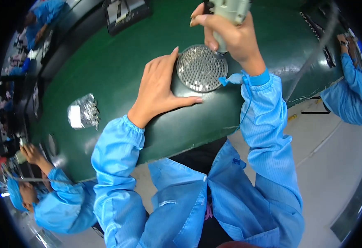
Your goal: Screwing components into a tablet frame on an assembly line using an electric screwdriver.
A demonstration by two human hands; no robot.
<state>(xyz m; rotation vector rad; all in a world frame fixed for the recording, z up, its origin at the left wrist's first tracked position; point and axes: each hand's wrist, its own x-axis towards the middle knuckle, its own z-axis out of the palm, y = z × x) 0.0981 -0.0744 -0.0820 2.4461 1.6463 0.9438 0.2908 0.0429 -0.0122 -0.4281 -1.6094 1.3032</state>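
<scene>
A round metal plate [201, 68], covered in rows of small holes or studs, lies on the green work table. My left hand [158, 82] is flat beside its left edge, fingers and thumb spread around that side and holding nothing. My right hand [236, 39] grips a pale green hand-held power tool [232, 10], with its narrow end pointing down at the plate's upper right rim. Whether that end touches the plate I cannot tell. A blue wrist strap [257, 78] circles my right wrist, and its loose end hangs over the plate's right edge.
A clear bag of small metal parts [84, 111] lies left on the green table [119, 66]. At the back stands a dark tray [125, 16]. A cable [313, 60] crosses at right. Co-workers in blue sit left [71, 206] and right [350, 95].
</scene>
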